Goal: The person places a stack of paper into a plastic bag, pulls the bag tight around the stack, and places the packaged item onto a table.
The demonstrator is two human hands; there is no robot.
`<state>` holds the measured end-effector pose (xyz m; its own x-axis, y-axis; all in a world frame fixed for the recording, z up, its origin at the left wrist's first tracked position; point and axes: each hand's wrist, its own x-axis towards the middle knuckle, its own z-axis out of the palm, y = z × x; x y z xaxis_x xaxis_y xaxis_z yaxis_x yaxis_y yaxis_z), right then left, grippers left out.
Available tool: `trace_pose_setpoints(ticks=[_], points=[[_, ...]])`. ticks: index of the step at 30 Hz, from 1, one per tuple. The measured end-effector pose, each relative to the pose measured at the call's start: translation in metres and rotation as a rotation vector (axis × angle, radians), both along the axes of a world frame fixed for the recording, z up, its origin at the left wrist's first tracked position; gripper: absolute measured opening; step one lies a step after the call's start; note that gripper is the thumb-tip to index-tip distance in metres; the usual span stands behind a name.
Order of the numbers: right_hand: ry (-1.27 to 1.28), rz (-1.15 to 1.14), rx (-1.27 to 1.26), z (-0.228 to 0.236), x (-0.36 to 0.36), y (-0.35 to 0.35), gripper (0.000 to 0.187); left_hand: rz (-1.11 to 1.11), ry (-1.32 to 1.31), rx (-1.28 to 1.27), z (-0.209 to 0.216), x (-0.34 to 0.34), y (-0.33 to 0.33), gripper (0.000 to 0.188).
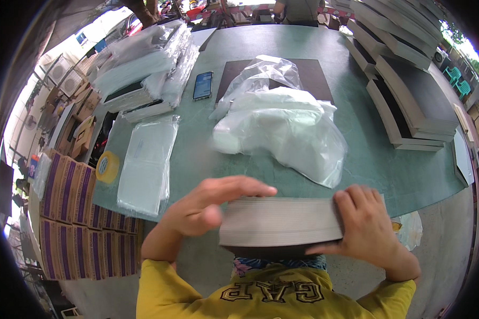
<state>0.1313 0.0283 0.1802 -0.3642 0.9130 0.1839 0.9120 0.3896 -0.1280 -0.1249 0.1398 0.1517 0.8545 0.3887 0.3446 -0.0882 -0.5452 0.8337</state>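
Close to my body, at the table's near edge, a thick stack of pale grey sheets [282,220] stands with its layered edges up and a dark face along its near side. My right hand [364,223] grips its right end, fingers over the top and thumb along the near side. At the other end, my left hand [210,204] is open and a little blurred, fingers stretched past the far left corner and thumb apart. Whether it touches the stack is unclear. Beyond lies a crumpled clear plastic bag [282,127], partly over a dark flat board [316,80].
On the green table [191,138] lie a phone [203,86], flat plastic sleeves [146,165], a yellow tape roll [107,167] and plastic-wrapped stacks [143,69]. Tall dark-faced stacks [418,101] stand at the right. Boxes [85,228] are piled lower left. A person [298,10] is at the far side.
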Motion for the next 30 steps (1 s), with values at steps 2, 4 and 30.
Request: trace_pose_setpoints(ticks=[2,4,30], points=[[0.039,-0.021,0.057,-0.002,0.019,-0.010,0.069,0.071,0.005,0.071,0.012,0.003,-0.031,0.070],[0.061,-0.032,0.098,-0.008,0.031,-0.014,0.069,0.262,0.085,0.206,0.012,0.017,-0.059,0.083],[1.341,-0.559,0.235,-0.095,0.058,-0.030,0.108,1.063,-0.201,0.057,-0.093,0.017,0.249,0.052]])
